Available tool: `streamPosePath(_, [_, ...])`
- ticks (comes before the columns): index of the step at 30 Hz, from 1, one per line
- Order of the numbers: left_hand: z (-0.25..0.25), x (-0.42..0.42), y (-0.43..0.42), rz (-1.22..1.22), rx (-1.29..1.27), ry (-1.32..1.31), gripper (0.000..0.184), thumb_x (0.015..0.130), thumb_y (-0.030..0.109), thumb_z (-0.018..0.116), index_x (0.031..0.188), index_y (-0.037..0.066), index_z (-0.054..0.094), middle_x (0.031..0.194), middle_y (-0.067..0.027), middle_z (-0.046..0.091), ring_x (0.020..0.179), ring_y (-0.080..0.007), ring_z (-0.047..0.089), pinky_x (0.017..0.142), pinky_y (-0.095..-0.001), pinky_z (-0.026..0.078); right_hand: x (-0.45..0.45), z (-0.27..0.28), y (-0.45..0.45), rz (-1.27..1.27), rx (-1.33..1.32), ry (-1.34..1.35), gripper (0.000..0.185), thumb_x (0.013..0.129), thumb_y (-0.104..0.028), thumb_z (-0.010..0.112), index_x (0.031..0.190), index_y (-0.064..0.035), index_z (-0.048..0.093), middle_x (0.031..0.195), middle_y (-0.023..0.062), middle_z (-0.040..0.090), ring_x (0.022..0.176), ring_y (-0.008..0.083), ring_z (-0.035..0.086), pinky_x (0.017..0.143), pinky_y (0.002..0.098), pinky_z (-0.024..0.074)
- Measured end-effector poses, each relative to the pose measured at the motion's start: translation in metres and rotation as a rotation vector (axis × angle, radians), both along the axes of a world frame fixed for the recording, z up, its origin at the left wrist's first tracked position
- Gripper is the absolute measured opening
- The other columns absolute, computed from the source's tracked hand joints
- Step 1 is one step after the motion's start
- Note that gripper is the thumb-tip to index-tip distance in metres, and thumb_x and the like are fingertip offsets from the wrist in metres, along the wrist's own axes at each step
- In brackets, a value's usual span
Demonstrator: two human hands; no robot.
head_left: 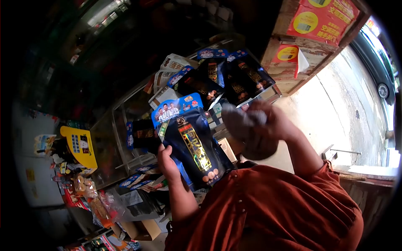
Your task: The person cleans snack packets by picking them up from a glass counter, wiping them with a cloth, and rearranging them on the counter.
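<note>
My left hand [169, 165] grips a black snack bag [197, 146] with gold lettering and a blue header showing several people in striped shirts. The thumb lies along the bag's left edge, and the other fingers are hidden behind it. To the right, my right hand [274, 121] is closed around a greyish cloth [240, 117], smeared by motion and held apart from the bag. Beyond my hands, more black bags [247, 79] of the same look lie on a glass counter [125, 108]. Another small black pouch [144, 134] rests left of the held bag.
Pale printed bags [167, 73] sit behind the black ones. A yellow display box [79, 146] and packaged snacks [100, 205] stand at the left, above an open cardboard box [142, 230]. A wooden panel with red posters [322, 21] borders the doorway; a car [377, 62] is outside.
</note>
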State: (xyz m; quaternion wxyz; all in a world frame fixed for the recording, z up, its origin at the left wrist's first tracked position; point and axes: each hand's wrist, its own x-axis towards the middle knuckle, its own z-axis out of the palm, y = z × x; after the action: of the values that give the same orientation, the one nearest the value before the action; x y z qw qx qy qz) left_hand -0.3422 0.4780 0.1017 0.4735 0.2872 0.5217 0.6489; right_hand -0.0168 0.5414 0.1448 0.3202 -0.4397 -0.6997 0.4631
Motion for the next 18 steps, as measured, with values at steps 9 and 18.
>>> streamPosePath(9, [0.024,0.047,0.009,-0.056,0.022,-0.367,0.04,0.09,0.022,0.044,0.125,0.004,0.053,0.115,-0.0107,0.063,0.101,-0.0248,0.064,0.091,-0.0378,0.051,-0.097,-0.002,0.01,-0.011,0.245,0.0,0.049,0.072,-0.012,0.072,0.12,-0.0155,0.064,0.108,0.0161,0.057,0.101,0.0364,0.059,0.088,0.0404,0.0502])
streamPosePath(18, [-0.013,-0.018,0.022,0.154,0.058,-0.444,0.029,0.089,0.023,0.053,0.112,0.006,0.059,0.106,-0.0071,0.065,0.093,-0.0212,0.065,0.085,-0.0334,0.051,-0.074,-0.039,-0.061,0.44,0.085,-0.126,0.047,0.076,-0.022,0.073,0.12,-0.0109,0.06,0.113,0.0164,0.057,0.099,0.035,0.061,0.084,0.0399,0.0514])
